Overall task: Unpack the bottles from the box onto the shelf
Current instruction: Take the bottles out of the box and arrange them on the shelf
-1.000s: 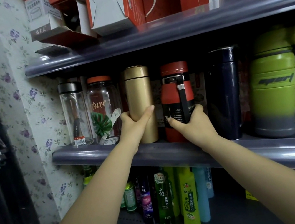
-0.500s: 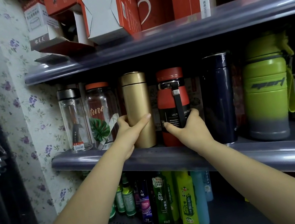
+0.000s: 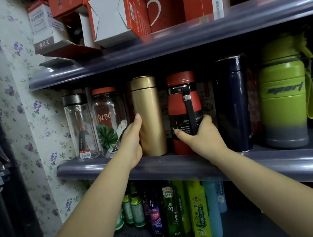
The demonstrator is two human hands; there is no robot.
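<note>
Bottles stand upright in a row on the middle shelf (image 3: 180, 168): 2 clear glass ones at the left, then a gold flask (image 3: 148, 109), a red bottle (image 3: 180, 104) with a black strap, a dark navy tumbler (image 3: 232, 105) and a green sport jug (image 3: 284, 97). The left hand (image 3: 130, 143) grasps the gold flask low on its left side. The right hand (image 3: 200, 138) grips the red bottle's lower part.

Two bare forearms, left grip (image 3: 130, 141) and right grip (image 3: 200, 136) seemingly without rings, sleeves or wristwear.
</note>
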